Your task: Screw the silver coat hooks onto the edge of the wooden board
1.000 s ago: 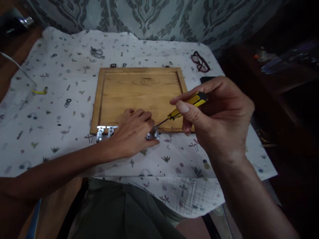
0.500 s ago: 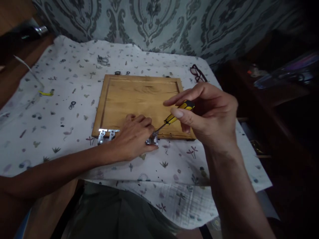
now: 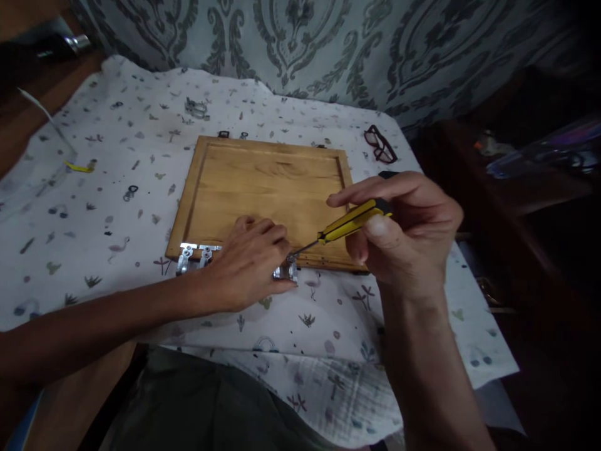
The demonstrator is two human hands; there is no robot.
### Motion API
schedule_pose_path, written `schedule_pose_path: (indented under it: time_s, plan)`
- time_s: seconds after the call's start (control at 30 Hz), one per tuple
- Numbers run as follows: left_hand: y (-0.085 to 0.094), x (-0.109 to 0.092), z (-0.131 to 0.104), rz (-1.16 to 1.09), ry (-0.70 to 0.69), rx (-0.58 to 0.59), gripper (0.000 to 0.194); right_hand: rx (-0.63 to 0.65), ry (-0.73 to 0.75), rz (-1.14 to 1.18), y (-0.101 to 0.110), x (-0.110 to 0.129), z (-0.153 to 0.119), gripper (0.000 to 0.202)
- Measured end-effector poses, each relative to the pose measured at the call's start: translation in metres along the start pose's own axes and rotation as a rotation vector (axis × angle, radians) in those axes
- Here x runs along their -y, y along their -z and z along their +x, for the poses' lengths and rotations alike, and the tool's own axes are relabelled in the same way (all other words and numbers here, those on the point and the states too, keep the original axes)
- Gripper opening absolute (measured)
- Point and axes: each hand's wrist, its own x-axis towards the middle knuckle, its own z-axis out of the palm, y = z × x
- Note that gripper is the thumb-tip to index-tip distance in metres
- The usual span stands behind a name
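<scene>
A wooden panel (image 3: 263,181) with a raised frame lies flat on the patterned cloth. My left hand (image 3: 251,260) rests over its near edge, fingers curled on the wood and thumb below a shiny metal latch (image 3: 285,271), holding it against the edge. My right hand (image 3: 408,232) is closed on a yellow and black screwdriver (image 3: 350,223), with thumb and fingers around the handle. The screwdriver slants down to the left, its tip at the latch beside my left fingers. Another metal latch (image 3: 197,255) sits on the panel's near left edge, partly covered by my left hand.
Dark-framed glasses (image 3: 380,145) lie beyond the panel at the right. A loose metal latch (image 3: 196,109) lies on the cloth (image 3: 136,138) behind it. A small yellow strip (image 3: 79,167) is at the left. A patterned wall (image 3: 319,50) borders the back.
My right hand has shifted right and slid back along the screwdriver, so more of its handle shows. The tip stays at the latch. My left hand keeps its place; the view has shifted slightly.
</scene>
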Motion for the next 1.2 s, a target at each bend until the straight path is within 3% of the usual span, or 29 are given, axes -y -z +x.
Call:
schedule_pose_path:
  time_s: [0.27, 0.57, 0.83, 1.2]
  plan:
    - [-0.002, 0.001, 0.000, -0.009, 0.005, 0.005, 0.040, 0.027, -0.089, -0.045, 0.000, 0.006, -0.008, 0.028]
    - [-0.005, 0.003, -0.001, -0.025, -0.009, -0.019, 0.040, -0.108, -0.052, -0.030, -0.004, -0.002, -0.011, 0.015]
    - [-0.001, 0.001, 0.001, -0.041, 0.009, 0.013, 0.038, -0.012, -0.098, -0.040, 0.000, 0.001, -0.010, 0.024]
    - [-0.002, 0.002, 0.000, -0.032, -0.005, 0.009, 0.039, -0.044, -0.060, -0.020, -0.003, -0.001, -0.012, 0.016]
